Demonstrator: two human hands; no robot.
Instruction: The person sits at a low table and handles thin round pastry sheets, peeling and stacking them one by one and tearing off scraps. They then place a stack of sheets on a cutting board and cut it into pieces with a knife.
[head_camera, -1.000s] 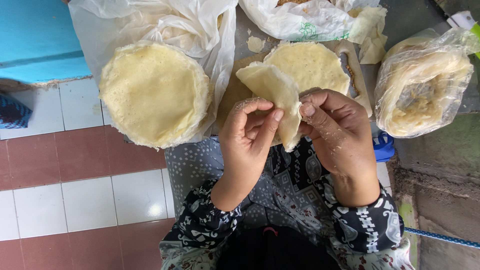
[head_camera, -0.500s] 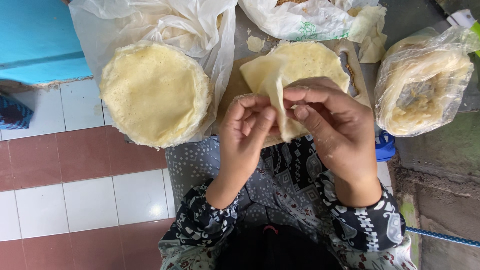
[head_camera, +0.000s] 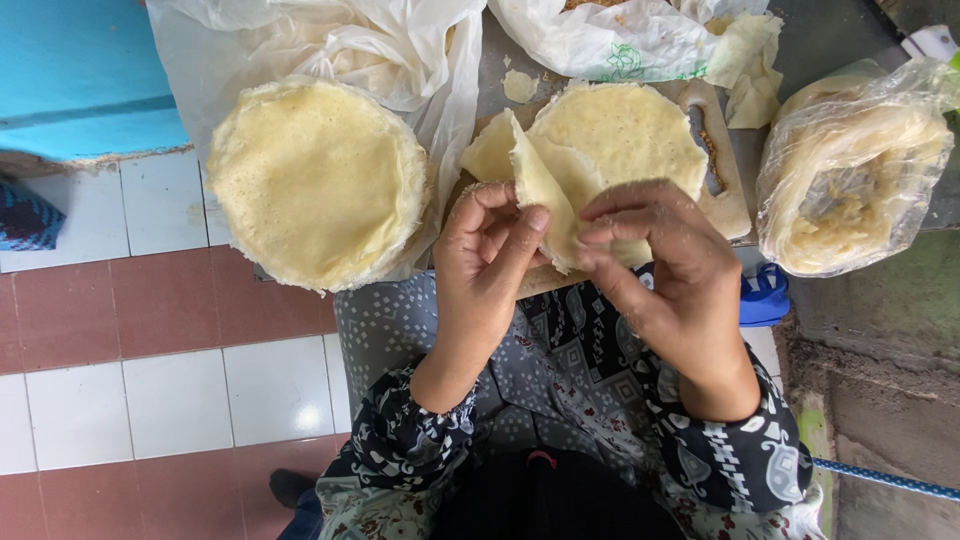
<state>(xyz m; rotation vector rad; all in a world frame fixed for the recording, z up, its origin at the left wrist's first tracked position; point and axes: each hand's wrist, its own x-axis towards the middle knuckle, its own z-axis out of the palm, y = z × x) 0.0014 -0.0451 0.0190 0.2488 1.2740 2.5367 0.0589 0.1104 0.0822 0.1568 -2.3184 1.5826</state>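
Together, both hands (head_camera: 590, 265) on wrapper (head_camera: 535, 180)

Left hand (head_camera: 490, 260) raised in front of lap, back toward camera, fingers curled, thumb and forefinger pinched together. Right hand (head_camera: 665, 265) beside it, nearly touching at fingertips, knuckles up, fingers bent inward in matching pinch. Both forearms angled up from patterned dark sleeves, wrists bare, elbows tucked near body.

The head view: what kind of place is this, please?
Probably a home or small food-making spot. A stack of thin wrappers lies on plastic, a wooden board holds another wrapper, and the floor is tiled.
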